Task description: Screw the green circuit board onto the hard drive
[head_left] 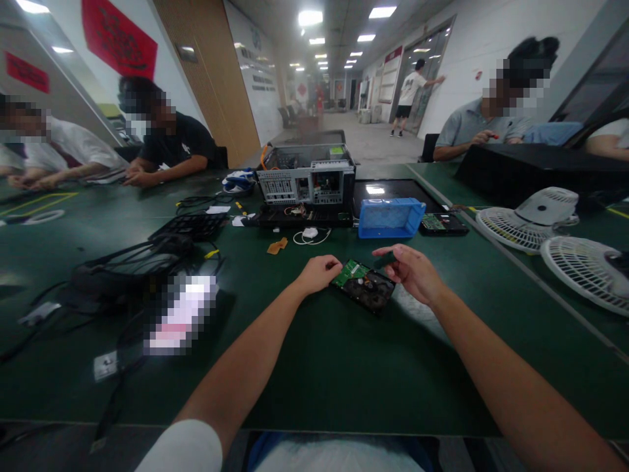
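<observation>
A hard drive (pixel 371 288) with a green circuit board lies tilted between my hands above the green table. My left hand (pixel 318 274) has its fingers closed on the drive's left corner. At the drive's right end is my right hand (pixel 411 272), its index finger stretched forward and its other fingers bent round a small dark object (pixel 384 260), perhaps a tool. The palm side of the right hand is partly hidden. Beyond the hands sit an open blue bin (pixel 390 219) and a second drive (pixel 443 224).
An opened computer case (pixel 304 177) stands at the table's back. Black cables and a bag (pixel 132 262) lie left, near a lit, blurred phone (pixel 184 314). White fan parts (pixel 584 269) are on the right. Several people sit round the green table (pixel 344 387).
</observation>
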Motion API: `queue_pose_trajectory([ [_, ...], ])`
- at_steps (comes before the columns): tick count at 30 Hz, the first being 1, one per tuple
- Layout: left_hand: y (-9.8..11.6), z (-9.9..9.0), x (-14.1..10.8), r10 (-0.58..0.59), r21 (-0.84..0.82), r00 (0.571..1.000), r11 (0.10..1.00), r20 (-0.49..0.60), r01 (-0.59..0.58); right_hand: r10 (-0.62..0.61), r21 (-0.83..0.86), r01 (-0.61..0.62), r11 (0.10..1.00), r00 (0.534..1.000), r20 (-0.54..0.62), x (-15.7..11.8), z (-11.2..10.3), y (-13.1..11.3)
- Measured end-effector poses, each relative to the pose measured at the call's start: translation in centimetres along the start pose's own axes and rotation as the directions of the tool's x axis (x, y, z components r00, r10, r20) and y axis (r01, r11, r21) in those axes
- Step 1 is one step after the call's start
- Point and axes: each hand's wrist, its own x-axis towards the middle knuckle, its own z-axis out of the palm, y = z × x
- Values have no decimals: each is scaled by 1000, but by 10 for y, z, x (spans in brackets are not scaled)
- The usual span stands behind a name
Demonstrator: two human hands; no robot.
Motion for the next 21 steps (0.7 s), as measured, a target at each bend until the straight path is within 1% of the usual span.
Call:
queue_pose_trajectory([
  [5,-1,0,0,16,-16,1000,1000,1,-16,-8,40,8,999,1000,3,0,0,2],
  [9,-4,1,1,23,-27,1000,999,-5,-24,-15,43,14,999,1000,17,2,-2,4],
  [13,-5,2,2,32,-31,999,999,-9,-32,-8,47,8,999,1000,7,4,-4,6],
  [21,-5,3,1,33,-20,999,999,-17,-34,8,66,-12,998,998,58,4,-6,7],
])
